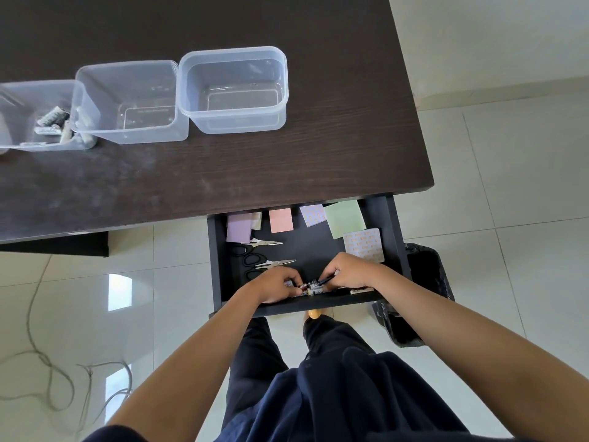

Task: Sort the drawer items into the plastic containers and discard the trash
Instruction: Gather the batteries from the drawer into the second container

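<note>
The black drawer (393, 237) stands pulled out under the dark desk. Both hands reach into its front part. My left hand (276, 283) has its fingers curled over small batteries (314, 289) lying there. My right hand (345, 271) pinches a dark pen-like item (325, 280) above the same batteries. Two pairs of black-handled scissors (259, 250) lie to the left. Several sticky-note pads (344, 218) in purple, pink, green and patterned paper lie along the back. Three clear plastic containers sit on the desk; the left one (19, 100) holds batteries, the middle (127, 74) and right (234, 55) ones look empty.
A bin lined with a black bag (427, 282) stands on the tiled floor right of the drawer. A metal clip (361, 291) lies at the drawer's front right. Loose cables (47, 371) trail on the floor at the left. The desk's edge (318, 199) overhangs the drawer's back.
</note>
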A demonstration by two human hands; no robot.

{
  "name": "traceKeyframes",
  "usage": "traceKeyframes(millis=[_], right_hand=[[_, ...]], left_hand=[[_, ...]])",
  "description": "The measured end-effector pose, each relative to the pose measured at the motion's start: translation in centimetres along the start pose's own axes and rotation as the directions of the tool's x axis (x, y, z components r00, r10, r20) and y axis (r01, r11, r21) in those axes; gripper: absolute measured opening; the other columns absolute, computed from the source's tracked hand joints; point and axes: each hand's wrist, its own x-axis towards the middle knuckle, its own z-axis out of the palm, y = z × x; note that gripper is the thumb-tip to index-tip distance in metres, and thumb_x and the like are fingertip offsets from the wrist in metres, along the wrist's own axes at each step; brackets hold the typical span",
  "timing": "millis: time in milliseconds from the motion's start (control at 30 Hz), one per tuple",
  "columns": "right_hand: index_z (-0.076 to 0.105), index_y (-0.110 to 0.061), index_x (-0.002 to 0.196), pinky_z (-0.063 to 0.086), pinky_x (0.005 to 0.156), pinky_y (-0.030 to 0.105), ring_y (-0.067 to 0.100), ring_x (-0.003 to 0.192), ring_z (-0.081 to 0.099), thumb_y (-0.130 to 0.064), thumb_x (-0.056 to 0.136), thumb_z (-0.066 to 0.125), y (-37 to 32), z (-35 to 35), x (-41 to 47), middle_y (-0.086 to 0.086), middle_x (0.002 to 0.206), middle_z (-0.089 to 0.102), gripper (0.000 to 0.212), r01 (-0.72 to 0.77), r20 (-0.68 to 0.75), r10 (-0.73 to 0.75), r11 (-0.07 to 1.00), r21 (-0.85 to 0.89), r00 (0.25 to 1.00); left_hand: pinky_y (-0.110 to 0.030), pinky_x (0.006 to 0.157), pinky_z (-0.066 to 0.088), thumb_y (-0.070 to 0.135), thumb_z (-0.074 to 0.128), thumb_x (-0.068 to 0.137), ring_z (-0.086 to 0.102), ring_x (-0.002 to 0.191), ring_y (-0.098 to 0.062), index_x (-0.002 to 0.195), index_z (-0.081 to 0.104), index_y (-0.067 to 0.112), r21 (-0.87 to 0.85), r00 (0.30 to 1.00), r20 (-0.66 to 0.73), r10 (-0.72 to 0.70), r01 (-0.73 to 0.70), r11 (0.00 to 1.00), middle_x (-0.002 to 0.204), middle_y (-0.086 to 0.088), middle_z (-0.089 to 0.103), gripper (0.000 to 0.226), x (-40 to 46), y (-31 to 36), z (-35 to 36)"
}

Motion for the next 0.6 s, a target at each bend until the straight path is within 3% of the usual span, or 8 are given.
traceKeyframes(millis=[400,600], right_hand=[[0.070,-0.013,0.112,0.048,0.095,0.029,0.015,0.101,0.063,-0.015,0.081,0.072,-0.1,0.0,-0.3,0.000,0.113,0.070,0.032,-0.002,-0.024,0.003,0.999,0.039,1.000],[0.069,-0.012,0.113,0.048,0.096,0.030,0.015,0.102,0.063,-0.014,0.081,0.071,-0.2,-0.1,-0.7,0.002,0.114,0.069,0.032,0.013,-0.054,-0.011,0.999,0.031,0.998]], left_hand=[[-0.022,0.084,0.038,0.015,0.070,0.084,0.052,0.094,-0.012,0.104,0.068,0.008,0.009,0.999,0.011,-0.032,0.032,0.999,0.102,-0.003,0.062,0.021,0.0,1.2,-0.3],[-0.022,0.087,0.039,0.012,0.070,0.083,0.054,0.096,-0.013,0.097,0.069,0.009,-0.019,0.998,-0.038,-0.047,0.046,0.999,0.095,0.001,0.061,0.014,-0.5,1.1,-0.1]])
